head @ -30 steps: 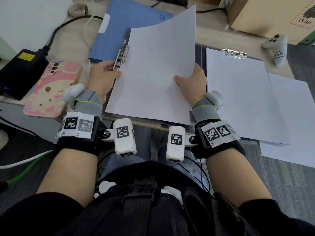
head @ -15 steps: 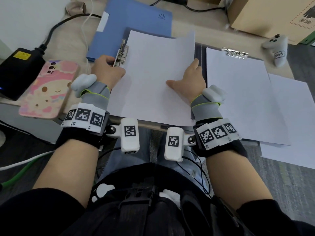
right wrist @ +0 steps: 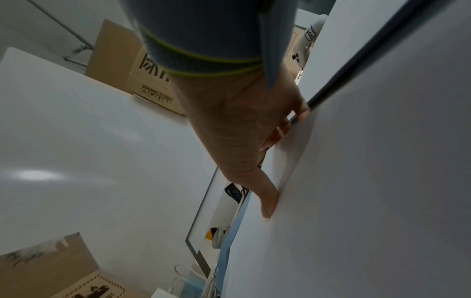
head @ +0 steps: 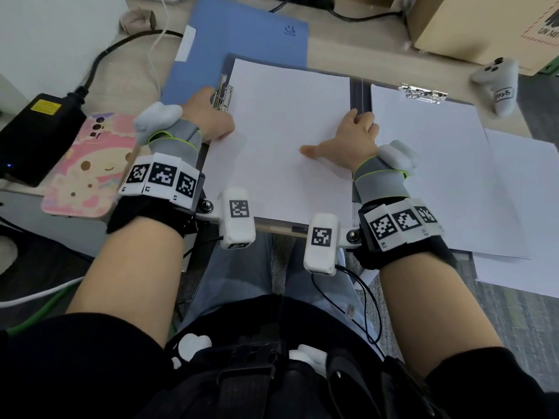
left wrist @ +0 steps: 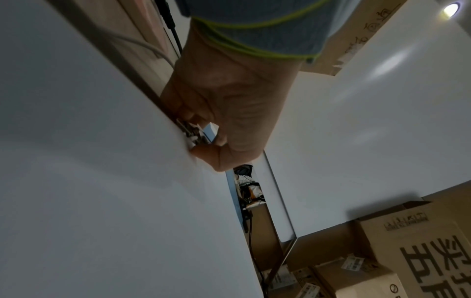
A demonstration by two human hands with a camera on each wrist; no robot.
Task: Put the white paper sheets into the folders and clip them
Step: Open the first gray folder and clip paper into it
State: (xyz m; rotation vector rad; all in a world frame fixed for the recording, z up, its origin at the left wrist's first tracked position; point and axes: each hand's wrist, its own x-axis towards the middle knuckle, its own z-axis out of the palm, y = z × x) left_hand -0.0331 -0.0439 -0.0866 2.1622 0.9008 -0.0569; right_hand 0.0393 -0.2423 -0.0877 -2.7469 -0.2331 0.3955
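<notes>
A white paper sheet (head: 287,131) lies flat on the left half of an open dark folder (head: 360,89) in front of me. At its left edge stands a metal clip (head: 222,92). My left hand (head: 211,119) grips that clip; in the left wrist view its curled fingers (left wrist: 183,113) and thumb pinch the clip (left wrist: 192,133) beside the sheet (left wrist: 102,201). My right hand (head: 354,137) rests on the sheet's right side, thumb spread flat. In the right wrist view its fingertips (right wrist: 290,125) touch the sheet's (right wrist: 369,181) right edge by the spine. A second sheet (head: 438,164) lies under another clip (head: 423,93) on the right.
A closed blue folder (head: 248,34) lies behind. A loose sheet (head: 526,207) overhangs the desk at the right. A pink phone (head: 90,164) and a black power brick (head: 36,137) sit to the left. A cardboard box (head: 484,22) and a white controller (head: 499,83) are at the back right.
The sheet, raised and curled a second ago, has come down flat on the folder. My right hand slid to its right edge. My left hand stayed on the clip.
</notes>
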